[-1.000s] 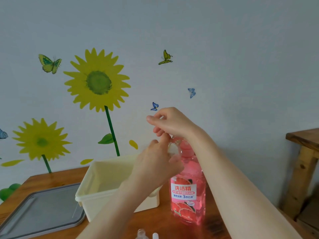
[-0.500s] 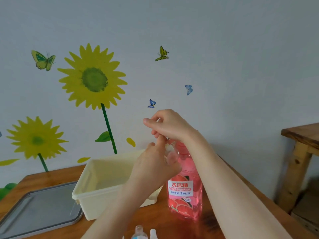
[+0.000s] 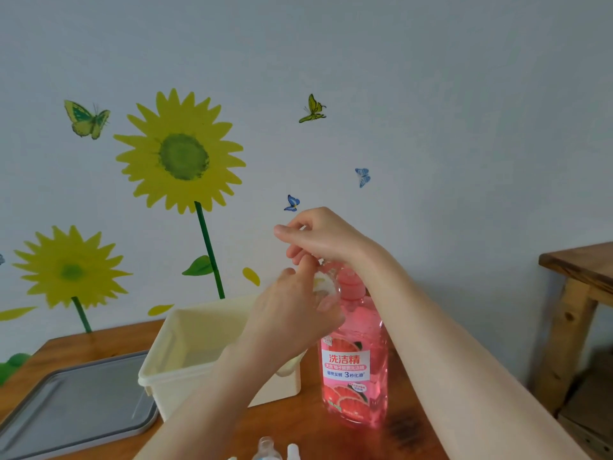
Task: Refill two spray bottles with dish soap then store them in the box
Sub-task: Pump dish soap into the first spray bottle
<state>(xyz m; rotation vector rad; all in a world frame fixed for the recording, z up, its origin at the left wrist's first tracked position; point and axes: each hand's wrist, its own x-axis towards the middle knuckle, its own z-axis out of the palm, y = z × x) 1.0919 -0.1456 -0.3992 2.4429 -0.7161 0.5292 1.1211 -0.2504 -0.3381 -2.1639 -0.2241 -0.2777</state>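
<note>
Wood table (image 3: 293,426): cream box (image 3: 185,370), grey lid (image 3: 76,403), soap btl (image 3: 355,376).

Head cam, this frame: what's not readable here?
small clear bottle: head view, left hand wraps it; fill level hidden.
Whatever the right hand pinches: head view, its own fingers cover it.
second bottle: head view, cut off by bottom edge.
box floor: head view, left forearm blocks part.

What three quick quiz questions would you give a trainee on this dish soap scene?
1. True or false: the grey lid sits on the cream box.
2. The pink dish soap bottle stands: A) left of the box, B) right of the box, C) inside it.
3. Which of the hands grips the small clear bottle?
Key: 1 false; 2 B; 3 the left hand.
</note>
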